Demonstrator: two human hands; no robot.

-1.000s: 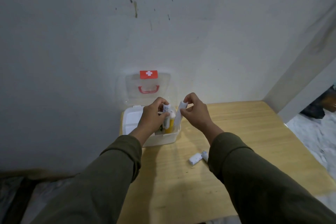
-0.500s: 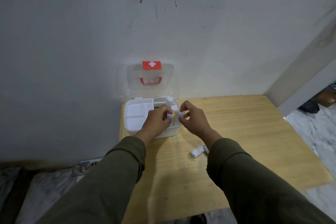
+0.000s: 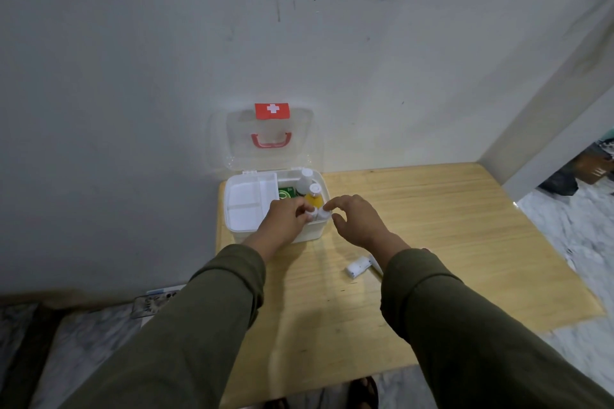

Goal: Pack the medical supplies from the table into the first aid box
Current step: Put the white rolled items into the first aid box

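box: white first aid box [image 3: 309, 236] sits at far left corner of the wooden table [image 3: 432, 209], against the wall; clear lid [image 3: 269, 139] stands open and upright, red cross label on it, red handle below label
tray: white divided tray [image 3: 247, 201] fills left half of the box
inside box, right half: green pack [image 3: 285, 192] next to the tray; white bottle [image 3: 304, 181] at the far side; yellow bottle with white cap [image 3: 314, 196] just nearer than it; small white item [image 3: 321, 213] at the near right corner, upright, too small to name
left hand: left hand [image 3: 285, 217] is over the near edge of the box, fingers curled, tips at the small white item; looks like a pinch on it, contact is hard to confirm
right hand: right hand [image 3: 358, 221] hovers just right of the box's near right corner, fingers spread loose and relaxed, holding nothing; index tip close to the small white item, touch or gap cannot be told
left on table: white bandage roll [image 3: 358, 266] lies on its side, nearer than the box and to its right, just beside the right forearm; a second white piece [image 3: 377, 267] peeks out right next to it, mostly hidden by the sleeve
roll vs hands: roll is well apart from both hands, nearer to the person than either
sleeves: olive green long sleeves [image 3: 206, 325] on both arms
floor: marbled floor [image 3: 578, 229] to the right of the table
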